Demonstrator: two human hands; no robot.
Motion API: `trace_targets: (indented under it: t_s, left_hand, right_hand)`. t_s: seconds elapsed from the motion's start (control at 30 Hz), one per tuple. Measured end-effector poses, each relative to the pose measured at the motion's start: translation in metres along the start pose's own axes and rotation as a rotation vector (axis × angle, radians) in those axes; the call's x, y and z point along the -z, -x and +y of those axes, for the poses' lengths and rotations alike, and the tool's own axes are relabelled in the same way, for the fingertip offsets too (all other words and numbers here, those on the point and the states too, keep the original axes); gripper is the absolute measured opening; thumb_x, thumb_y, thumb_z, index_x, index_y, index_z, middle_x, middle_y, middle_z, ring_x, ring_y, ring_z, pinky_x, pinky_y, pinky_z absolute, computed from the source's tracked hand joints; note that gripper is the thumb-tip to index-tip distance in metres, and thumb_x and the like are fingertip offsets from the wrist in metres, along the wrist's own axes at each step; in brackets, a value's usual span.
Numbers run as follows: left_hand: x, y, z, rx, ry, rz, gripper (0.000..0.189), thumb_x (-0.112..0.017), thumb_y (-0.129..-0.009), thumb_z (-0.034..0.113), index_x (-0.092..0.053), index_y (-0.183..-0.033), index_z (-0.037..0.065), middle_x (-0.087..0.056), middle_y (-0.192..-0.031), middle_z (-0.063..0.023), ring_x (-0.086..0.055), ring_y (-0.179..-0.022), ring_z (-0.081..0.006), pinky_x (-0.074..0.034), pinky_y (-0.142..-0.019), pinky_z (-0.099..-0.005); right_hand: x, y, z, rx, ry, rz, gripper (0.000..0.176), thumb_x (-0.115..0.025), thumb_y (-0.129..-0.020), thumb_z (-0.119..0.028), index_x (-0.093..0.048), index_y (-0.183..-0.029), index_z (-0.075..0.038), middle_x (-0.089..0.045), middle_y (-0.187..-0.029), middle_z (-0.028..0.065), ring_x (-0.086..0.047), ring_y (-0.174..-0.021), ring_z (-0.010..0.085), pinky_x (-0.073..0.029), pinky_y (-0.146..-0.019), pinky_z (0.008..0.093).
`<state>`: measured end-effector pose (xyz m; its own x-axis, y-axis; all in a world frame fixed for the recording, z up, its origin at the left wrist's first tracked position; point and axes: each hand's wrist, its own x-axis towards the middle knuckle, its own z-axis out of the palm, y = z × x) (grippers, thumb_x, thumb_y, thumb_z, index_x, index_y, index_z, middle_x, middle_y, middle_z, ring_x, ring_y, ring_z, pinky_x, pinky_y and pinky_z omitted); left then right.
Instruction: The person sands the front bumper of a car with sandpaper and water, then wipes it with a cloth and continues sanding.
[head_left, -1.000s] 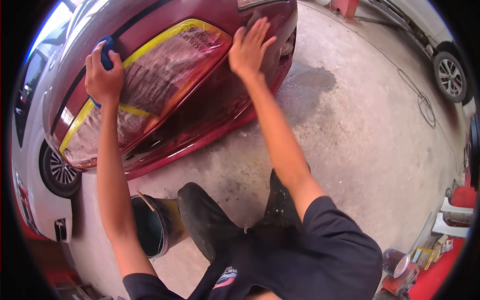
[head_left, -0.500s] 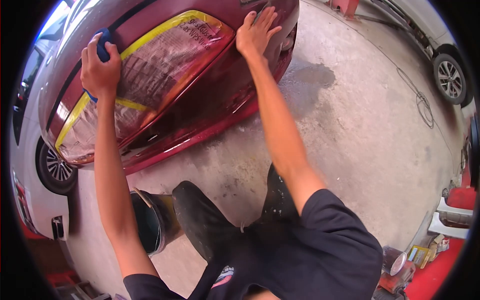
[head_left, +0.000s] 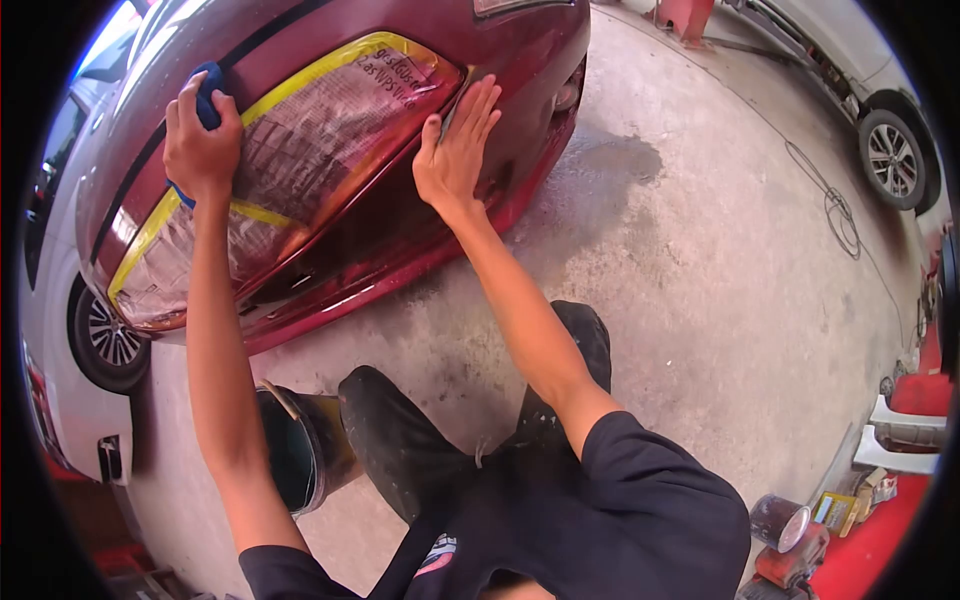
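My left hand (head_left: 203,145) is closed around a blue cloth (head_left: 208,98) and rests on the upper part of a dark red car's front end (head_left: 400,205). My right hand (head_left: 458,150) lies flat on the red bumper just beside the masked headlight, fingers stretched out. The edge of a thin grey sheet (head_left: 455,106) shows between its thumb and forefinger; most of it is hidden under the palm. Clear film or paper bordered with yellow tape (head_left: 290,85) covers the headlight (head_left: 335,130), and handwriting marks its upper corner.
A dark bucket (head_left: 318,450) of liquid stands beside my left knee. Wet patches (head_left: 620,160) darken the concrete floor. A silver car (head_left: 885,50) is at the right, a white one (head_left: 75,390) at the left. A cable (head_left: 840,215) lies coiled on the floor. A tin (head_left: 780,522) stands at lower right.
My right hand has slid down and to the left along the bumper, closer to the headlight edge, with the grey sheet under it. My left hand has stayed in place.
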<state>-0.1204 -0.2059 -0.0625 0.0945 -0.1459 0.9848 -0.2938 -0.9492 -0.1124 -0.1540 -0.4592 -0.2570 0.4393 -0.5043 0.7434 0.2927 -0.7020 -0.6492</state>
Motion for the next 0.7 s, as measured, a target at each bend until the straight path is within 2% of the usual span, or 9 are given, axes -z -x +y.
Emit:
trace_targets:
  t_s: [0.07, 0.2, 0.33, 0.37, 0.43, 0.57, 0.63, 0.67, 0.7]
  left_hand:
    - [-0.001, -0.001, -0.002, -0.017, 0.007, -0.001, 0.031, -0.069, -0.092, 0.03, -0.074, -0.122, 0.023, -0.075, -0.105, -0.0063, -0.076, -0.088, -0.0338, -0.062, -0.073, -0.0452]
    - [-0.004, 0.002, -0.004, -0.02, 0.027, 0.041, 0.031, -0.069, -0.092, 0.031, -0.074, -0.121, 0.024, -0.074, -0.104, -0.0057, -0.075, -0.087, -0.0343, -0.061, -0.072, -0.046]
    - [-0.007, 0.004, -0.009, -0.032, 0.024, 0.05, 0.031, -0.07, -0.091, 0.033, -0.074, -0.121, 0.025, -0.074, -0.102, -0.0053, -0.074, -0.084, -0.0348, -0.061, -0.071, -0.0471]
    - [-0.01, 0.002, -0.011, -0.038, 0.021, 0.058, 0.032, -0.07, -0.09, 0.033, -0.074, -0.12, 0.025, -0.074, -0.101, -0.0053, -0.074, -0.084, -0.0349, -0.061, -0.071, -0.0473]
    - [-0.011, 0.004, -0.016, -0.033, 0.02, 0.045, 0.033, -0.069, -0.091, 0.034, -0.074, -0.122, 0.024, -0.074, -0.103, -0.0054, -0.074, -0.086, -0.035, -0.061, -0.072, -0.0468]
    - [-0.015, 0.005, -0.016, -0.008, -0.006, 0.045, 0.034, -0.069, -0.092, 0.034, -0.074, -0.124, 0.023, -0.075, -0.107, -0.0058, -0.075, -0.091, -0.0346, -0.062, -0.076, -0.0456]
    - [-0.013, 0.007, -0.013, 0.018, -0.066, 0.057, 0.033, -0.069, -0.092, 0.033, -0.074, -0.123, 0.023, -0.075, -0.107, -0.0059, -0.075, -0.091, -0.0344, -0.062, -0.076, -0.0453]
    - [0.019, -0.002, 0.018, 0.052, 0.191, -0.024, 0.028, -0.067, -0.088, 0.011, -0.066, -0.116, 0.006, -0.067, -0.108, -0.0165, -0.067, -0.101, -0.0408, -0.054, -0.087, -0.0479]
    - [0.022, -0.002, 0.016, 0.028, 0.181, -0.01, 0.03, -0.067, -0.088, 0.011, -0.066, -0.118, 0.008, -0.068, -0.109, -0.0161, -0.068, -0.1, -0.0407, -0.055, -0.086, -0.0475]
  right_hand:
    - [0.001, -0.007, 0.009, 0.019, 0.04, -0.028, 0.076, -0.031, -0.112, -0.038, -0.017, -0.16, 0.019, -0.009, -0.173, 0.0328, -0.006, -0.163, 0.0449, -0.005, -0.13, 0.0615]
    - [0.021, -0.106, 0.053, -0.09, 0.091, -0.066, 0.076, -0.031, -0.112, -0.038, -0.018, -0.16, 0.019, -0.007, -0.174, 0.0319, -0.007, -0.163, 0.0457, -0.006, -0.129, 0.0647]
    - [0.008, -0.039, 0.02, -0.108, 0.117, -0.05, 0.075, -0.031, -0.111, -0.037, -0.018, -0.16, 0.018, -0.008, -0.174, 0.032, -0.007, -0.163, 0.0453, -0.007, -0.128, 0.0664]
    - [0.001, -0.004, 0.006, -0.012, 0.042, -0.022, 0.074, -0.032, -0.111, -0.036, -0.018, -0.16, 0.018, -0.007, -0.173, 0.0334, -0.006, -0.162, 0.0474, -0.008, -0.128, 0.0665]
    - [0.007, -0.003, 0.012, 0.055, 0.105, -0.07, 0.073, -0.033, -0.111, -0.035, -0.019, -0.16, 0.018, -0.007, -0.173, 0.0353, -0.005, -0.161, 0.0513, -0.009, -0.127, 0.0671]
    - [0.031, -0.109, 0.059, -0.101, 0.232, -0.208, 0.075, -0.029, -0.112, -0.038, -0.019, -0.161, 0.017, -0.007, -0.174, 0.0332, -0.006, -0.163, 0.0458, -0.005, -0.128, 0.0664]
    - [0.016, -0.091, 0.048, -0.149, 0.144, -0.134, 0.075, -0.028, -0.112, -0.039, -0.018, -0.161, 0.017, -0.007, -0.174, 0.0334, -0.006, -0.163, 0.0464, -0.005, -0.128, 0.065]
    - [0.01, -0.079, 0.043, -0.175, 0.099, -0.095, 0.076, -0.027, -0.112, -0.04, -0.017, -0.161, 0.017, -0.006, -0.174, 0.0335, -0.006, -0.163, 0.0467, -0.004, -0.129, 0.0644]
    - [-0.002, -0.044, 0.031, -0.096, 0.175, -0.084, 0.076, -0.026, -0.113, -0.041, -0.015, -0.162, 0.017, -0.005, -0.174, 0.0336, -0.004, -0.162, 0.0484, -0.006, -0.129, 0.0633]
